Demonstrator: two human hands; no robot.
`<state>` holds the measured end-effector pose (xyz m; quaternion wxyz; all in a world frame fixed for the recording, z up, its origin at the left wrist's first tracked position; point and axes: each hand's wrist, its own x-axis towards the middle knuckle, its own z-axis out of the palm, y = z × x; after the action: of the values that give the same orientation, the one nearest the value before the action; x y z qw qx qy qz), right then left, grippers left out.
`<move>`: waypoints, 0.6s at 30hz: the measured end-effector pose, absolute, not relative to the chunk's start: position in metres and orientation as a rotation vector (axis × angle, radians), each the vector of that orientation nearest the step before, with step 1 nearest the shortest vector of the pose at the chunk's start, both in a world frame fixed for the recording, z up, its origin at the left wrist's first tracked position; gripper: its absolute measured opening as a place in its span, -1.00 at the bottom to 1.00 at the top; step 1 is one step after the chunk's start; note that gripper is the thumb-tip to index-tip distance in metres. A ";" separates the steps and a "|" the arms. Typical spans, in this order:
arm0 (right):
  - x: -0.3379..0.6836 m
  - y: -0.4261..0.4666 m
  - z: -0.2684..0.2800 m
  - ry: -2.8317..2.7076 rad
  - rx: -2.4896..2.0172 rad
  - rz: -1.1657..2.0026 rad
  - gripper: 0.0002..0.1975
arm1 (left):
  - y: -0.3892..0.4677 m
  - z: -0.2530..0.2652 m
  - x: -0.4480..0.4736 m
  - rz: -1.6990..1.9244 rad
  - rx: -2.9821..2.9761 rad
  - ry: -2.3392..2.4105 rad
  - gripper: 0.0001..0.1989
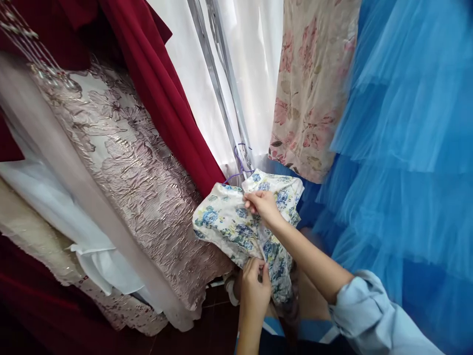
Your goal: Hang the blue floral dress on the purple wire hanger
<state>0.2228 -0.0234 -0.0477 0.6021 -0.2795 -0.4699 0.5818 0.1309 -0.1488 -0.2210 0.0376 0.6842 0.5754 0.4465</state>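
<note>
A white dress (225,214) with blue roses and green leaves hangs tilted on a purple wire hanger (241,165). An opening runs down its middle from the neckline. My right hand (261,204) pinches the fabric at the top of this opening, just below the neck. Lower along the same line, the fingers of my left hand (254,283) are closed on the cloth edge. Whether a zipper or other fastening lies between the fingers is too small to tell. The dress's lower end drops away behind my hands, partly hidden.
Metal rack bars (218,69) rise behind the dress, before a white curtain (254,64). On the left hang a dark red garment (158,88) and a pink brocade gown (140,187). A beige floral garment (306,98) and a blue tiered tulle gown (399,148) hang on the right.
</note>
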 end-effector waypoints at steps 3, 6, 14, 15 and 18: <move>0.222 -0.011 -0.033 -0.999 -0.629 1.376 -0.77 | -0.147 -0.232 0.122 1.330 2.124 1.767 -0.80; 0.223 -0.009 -0.030 -1.010 -0.629 1.394 -0.77 | -0.144 -0.242 0.111 1.314 2.094 1.767 -0.79; 0.232 -0.021 -0.038 -1.240 -0.629 1.266 -0.76 | -0.106 -0.128 0.089 1.633 2.020 1.654 -0.47; 0.234 -0.022 -0.038 -1.263 -0.626 1.244 -0.76 | -0.097 -0.102 0.089 1.665 2.068 1.596 -0.46; 0.238 -0.023 -0.040 -1.329 -0.589 1.182 -0.76 | -0.069 -0.042 0.088 1.566 2.283 1.524 -0.55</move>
<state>0.2377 -0.0229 -0.0402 0.5923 -0.2534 -0.5714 0.5084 0.0879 -0.0692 -0.0424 -0.0093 0.7224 0.4822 0.4954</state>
